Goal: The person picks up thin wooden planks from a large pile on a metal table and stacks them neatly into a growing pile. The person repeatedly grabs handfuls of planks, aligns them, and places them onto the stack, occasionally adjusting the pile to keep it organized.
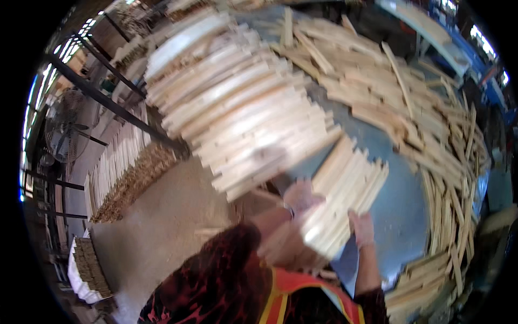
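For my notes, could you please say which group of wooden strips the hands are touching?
The small row between the left hand and right hand; neither hand is on the larger row beyond it or the loose pile at right.

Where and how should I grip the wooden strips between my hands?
Grip the wooden strips by their two long outer sides, left hand from the left, right hand from the right. They lie side by side with ragged far ends, so squeezing across probably holds them best.
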{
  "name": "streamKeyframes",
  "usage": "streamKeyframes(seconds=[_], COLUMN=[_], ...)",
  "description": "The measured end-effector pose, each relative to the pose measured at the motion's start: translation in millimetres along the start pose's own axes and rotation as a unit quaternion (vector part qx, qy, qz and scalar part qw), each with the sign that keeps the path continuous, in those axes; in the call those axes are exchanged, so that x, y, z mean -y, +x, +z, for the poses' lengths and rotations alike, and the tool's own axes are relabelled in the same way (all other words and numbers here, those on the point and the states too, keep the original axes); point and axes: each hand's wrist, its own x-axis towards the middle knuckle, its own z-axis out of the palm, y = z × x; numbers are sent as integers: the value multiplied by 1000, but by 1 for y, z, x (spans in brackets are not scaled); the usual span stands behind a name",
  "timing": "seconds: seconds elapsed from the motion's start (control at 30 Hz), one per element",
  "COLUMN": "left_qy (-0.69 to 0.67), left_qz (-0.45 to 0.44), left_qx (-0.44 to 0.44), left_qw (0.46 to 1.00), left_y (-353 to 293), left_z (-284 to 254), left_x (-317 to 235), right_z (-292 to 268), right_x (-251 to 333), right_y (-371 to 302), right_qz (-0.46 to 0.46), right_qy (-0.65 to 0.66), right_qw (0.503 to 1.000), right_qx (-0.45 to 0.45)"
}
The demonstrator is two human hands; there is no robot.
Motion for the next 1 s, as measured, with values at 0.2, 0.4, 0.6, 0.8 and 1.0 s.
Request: streamKeyframes(seconds=[0.2, 0.4, 0.6, 0.8, 1.0], left_qy=[-119, -194, -323, 48, 478], left_qz=[25, 278, 329, 349, 353], left_qx=[2, -168, -74, -29, -29], left_qw=[993, 925, 884, 936, 804], left_y=[-35, -57, -28, 59, 41], left_z=[-68, -158, -154, -75, -99], left_x=[-41, -106, -72, 98, 117], right_z=[-21, -82, -62, 41, 123], right_x=[66, 228, 184, 50, 75], right_y=[-30, -90, -114, -93, -97], right_qz=[40, -224, -218, -60, 40], right_qy=[244, 185, -17, 261, -36], right_qw=[966, 910, 931, 947, 994], right_qx=[-68, -295, -291, -177, -100])
